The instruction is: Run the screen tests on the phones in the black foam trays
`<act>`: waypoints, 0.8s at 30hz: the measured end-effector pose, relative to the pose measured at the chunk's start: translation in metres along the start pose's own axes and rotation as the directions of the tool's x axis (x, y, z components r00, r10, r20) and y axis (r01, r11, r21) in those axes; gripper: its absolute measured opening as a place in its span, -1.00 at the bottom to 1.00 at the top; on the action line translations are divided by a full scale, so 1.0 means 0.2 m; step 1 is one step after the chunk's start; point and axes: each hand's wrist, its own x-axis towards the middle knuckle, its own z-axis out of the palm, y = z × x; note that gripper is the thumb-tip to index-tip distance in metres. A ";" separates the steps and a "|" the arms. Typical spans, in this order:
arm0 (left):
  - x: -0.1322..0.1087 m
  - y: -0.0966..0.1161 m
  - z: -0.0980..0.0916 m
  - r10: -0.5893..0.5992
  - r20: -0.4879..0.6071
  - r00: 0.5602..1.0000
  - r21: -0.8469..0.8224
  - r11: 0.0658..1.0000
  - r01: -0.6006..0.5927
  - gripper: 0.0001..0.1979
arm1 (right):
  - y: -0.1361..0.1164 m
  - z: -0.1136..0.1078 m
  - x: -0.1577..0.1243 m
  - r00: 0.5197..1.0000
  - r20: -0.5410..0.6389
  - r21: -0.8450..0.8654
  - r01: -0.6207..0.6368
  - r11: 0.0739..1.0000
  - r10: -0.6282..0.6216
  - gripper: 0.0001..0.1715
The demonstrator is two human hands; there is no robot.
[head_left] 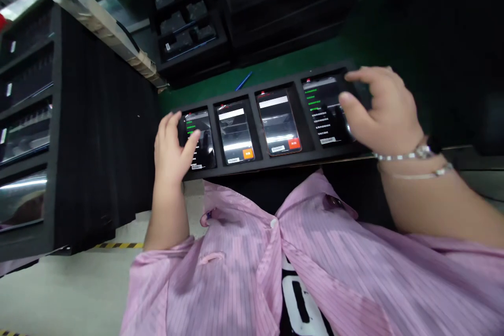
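Observation:
A black tray (258,164) lies across the green bench in front of me with several lit phones in its slots. My left hand (170,148) rests on the leftmost phone (199,139), thumb on its screen and fingers curled over its left edge. My right hand (380,110) hovers over the rightmost phone (325,110), fingers spread and bent, fingertips near its right side. Two middle phones (235,134) (280,123) show white bars and an orange button, untouched.
A tall black rack (27,115) of stacked trays stands at my left. More black trays (185,21) sit at the back of the bench. A blue pen (244,81) lies on the green mat behind the tray. My pink striped coat fills the foreground.

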 end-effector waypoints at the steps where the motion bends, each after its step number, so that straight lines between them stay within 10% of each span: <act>1: 0.11 0.01 0.01 0.036 0.026 0.999 -0.003 0.999 -0.036 -0.34 | 0.00 0.02 0.11 0.998 0.068 -0.005 -0.018 1.000 0.018 -0.50; 5: 0.50 0.01 0.09 -0.069 0.165 0.984 0.130 0.990 0.048 -0.49 | -0.01 0.15 0.52 0.885 0.415 -0.188 -0.144 0.972 0.211 -0.51; 9: 0.58 -0.03 0.17 -0.201 0.321 0.926 0.358 0.930 0.077 -0.45 | 0.03 0.31 0.66 0.768 0.531 -0.360 -0.179 0.916 0.358 -0.40; 15: 0.54 0.04 0.21 -0.190 0.299 0.935 0.410 0.911 0.054 -0.43 | 0.08 0.39 0.64 0.761 0.552 -0.362 -0.150 0.920 0.341 -0.34; 24: 0.56 0.45 0.51 0.014 0.302 0.953 0.301 0.948 -0.109 -0.47 | -0.36 0.61 0.65 0.820 0.561 -0.179 -0.014 0.984 0.114 -0.54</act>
